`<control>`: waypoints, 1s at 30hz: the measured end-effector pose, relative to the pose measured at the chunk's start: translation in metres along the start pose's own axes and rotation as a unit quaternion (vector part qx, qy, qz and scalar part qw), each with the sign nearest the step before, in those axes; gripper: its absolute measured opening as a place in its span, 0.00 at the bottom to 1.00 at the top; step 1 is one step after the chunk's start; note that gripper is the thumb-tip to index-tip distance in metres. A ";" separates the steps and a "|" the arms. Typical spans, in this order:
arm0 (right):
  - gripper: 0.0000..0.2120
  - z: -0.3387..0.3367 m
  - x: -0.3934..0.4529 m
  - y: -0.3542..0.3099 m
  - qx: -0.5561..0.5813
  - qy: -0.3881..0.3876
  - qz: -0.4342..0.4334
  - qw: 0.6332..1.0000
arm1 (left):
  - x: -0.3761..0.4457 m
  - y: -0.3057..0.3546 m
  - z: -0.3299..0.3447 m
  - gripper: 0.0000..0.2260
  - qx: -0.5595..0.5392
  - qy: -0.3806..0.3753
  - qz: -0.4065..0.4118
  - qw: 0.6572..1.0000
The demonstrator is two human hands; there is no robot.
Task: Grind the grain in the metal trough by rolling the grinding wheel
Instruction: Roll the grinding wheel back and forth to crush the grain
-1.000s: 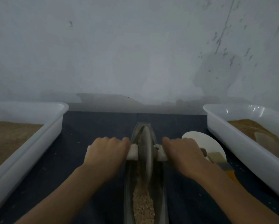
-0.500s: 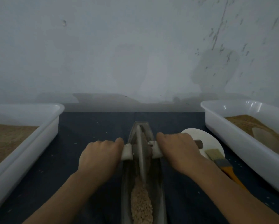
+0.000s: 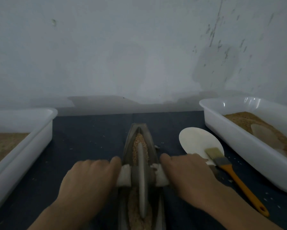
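A narrow metal trough (image 3: 152,141) runs away from me down the middle of the dark table. Tan grain (image 3: 136,146) fills its far end and more lies in the near part. The grey grinding wheel (image 3: 142,176) stands upright in the trough on a white axle handle (image 3: 125,175). My left hand (image 3: 88,183) grips the left end of the handle. My right hand (image 3: 187,176) grips the right end. Both hands hide most of the handle.
A white tray (image 3: 31,136) with brown meal stands on the left, another white tray (image 3: 226,133) with grain and a pale scoop on the right. A white round plate (image 3: 196,140) and an orange-handled brush (image 3: 235,176) lie right of the trough. A wall is close behind.
Both hands have pulled the wheel back toward me along the trough. Grain at the trough's far end has come into view, and the brush now shows fully.
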State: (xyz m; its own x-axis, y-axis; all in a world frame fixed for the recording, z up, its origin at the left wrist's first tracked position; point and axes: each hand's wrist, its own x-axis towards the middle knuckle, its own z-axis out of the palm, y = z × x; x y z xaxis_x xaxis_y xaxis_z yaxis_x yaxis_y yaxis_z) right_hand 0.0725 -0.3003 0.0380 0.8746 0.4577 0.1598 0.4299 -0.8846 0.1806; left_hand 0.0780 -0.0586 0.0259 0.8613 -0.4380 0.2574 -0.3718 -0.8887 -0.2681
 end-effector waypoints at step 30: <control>0.14 0.002 0.025 0.010 -0.036 0.037 0.019 0.998 | 0.026 -0.005 0.008 0.17 0.012 0.038 -0.025 0.999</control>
State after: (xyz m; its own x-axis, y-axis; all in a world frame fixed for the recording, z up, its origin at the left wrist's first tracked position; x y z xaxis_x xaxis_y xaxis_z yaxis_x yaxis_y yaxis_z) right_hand 0.0989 -0.2977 0.0422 0.8699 0.4316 0.2390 0.3770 -0.8940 0.2421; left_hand 0.1050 -0.0643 0.0267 0.8496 -0.4029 0.3405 -0.3200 -0.9068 -0.2746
